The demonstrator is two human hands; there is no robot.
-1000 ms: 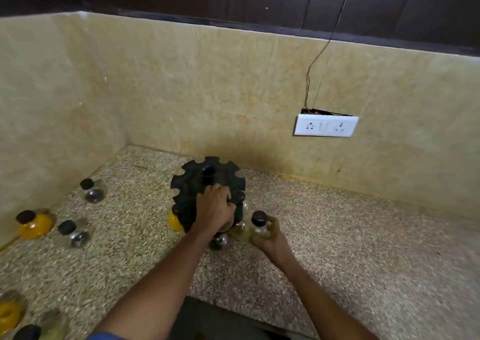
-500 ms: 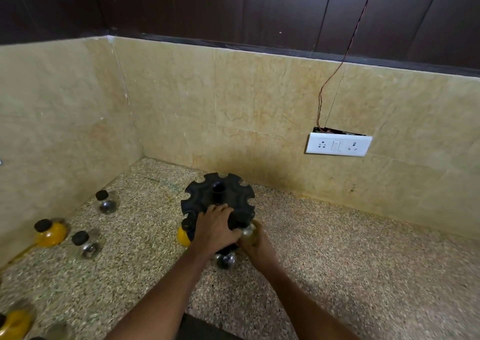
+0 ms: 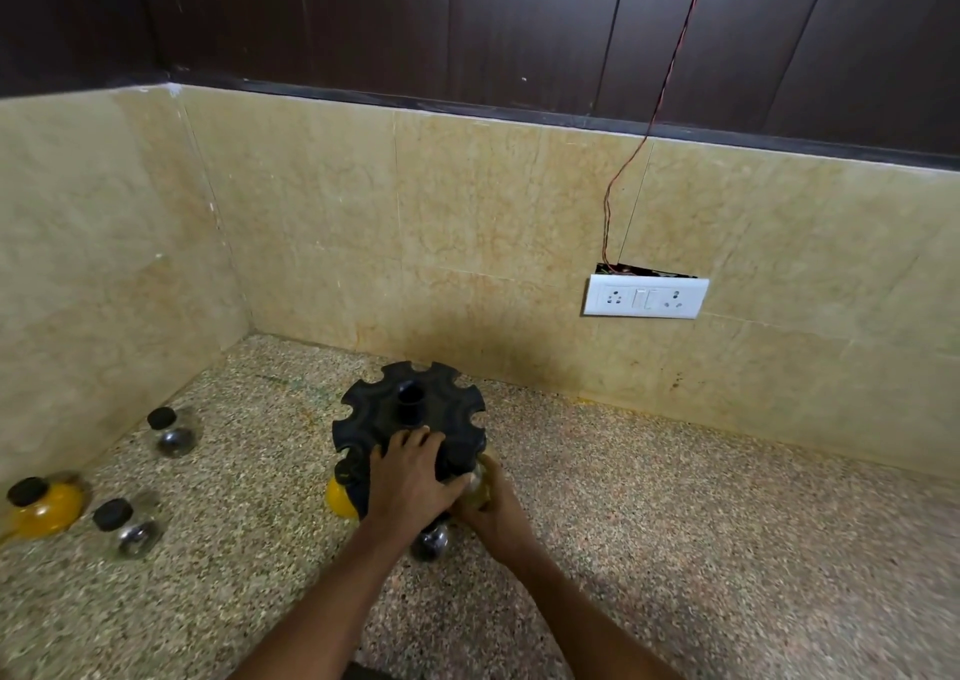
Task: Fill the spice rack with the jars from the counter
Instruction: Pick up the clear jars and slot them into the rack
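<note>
My two forearms are bare from wrist to the frame's lower edge, no sleeve showing. My left hand [image 3: 410, 482] and right hand [image 3: 496, 516] wear no rings, watch or gloves.

Rack near the back wall, loose jars off to its left.

The spice rack [image 3: 410, 422] stands on the counter [image 3: 701, 523] just before the back wall, with the socket plate [image 3: 645, 297] on that wall up to its right. The left hand [image 3: 410, 482] lies on the rack's near top edge; the right hand [image 3: 493, 510] holds a jar [image 3: 475, 484] at the rack's near right side (mostly hidden). Three jars [image 3: 171, 432] [image 3: 44, 505] [image 3: 127, 526] stand well apart to the left, near the side wall.
</note>
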